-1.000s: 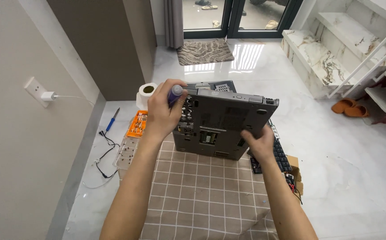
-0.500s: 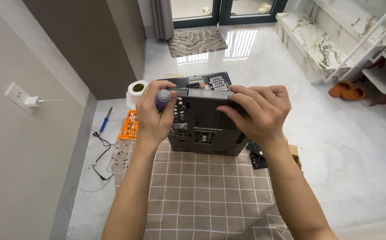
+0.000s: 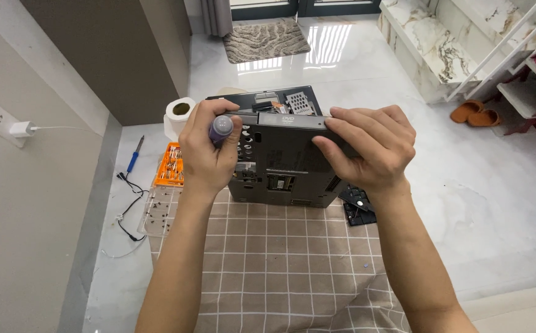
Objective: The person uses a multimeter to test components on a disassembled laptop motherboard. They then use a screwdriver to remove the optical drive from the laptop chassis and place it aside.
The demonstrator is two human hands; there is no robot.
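A grey laptop base (image 3: 286, 169) stands on edge, underside toward me, on a brown checked cloth (image 3: 280, 265). My left hand (image 3: 209, 154) grips its upper left corner and also holds a purple-capped screwdriver (image 3: 221, 129). My right hand (image 3: 369, 151) is clamped over the upper right edge, fingers along the slim optical drive (image 3: 286, 120) at the top.
On the floor behind lie a dark laptop part (image 3: 268, 98) and a paper roll (image 3: 178, 114). At left are an orange bit box (image 3: 170, 166), a clear screw tray (image 3: 157, 209), a blue-handled tool (image 3: 133, 157) and black cable. A keyboard piece (image 3: 357, 206) lies at right.
My right hand has moved from the laptop's lower right side up onto its top right edge. The laptop has been turned more square to me. My left hand keeps its grip.
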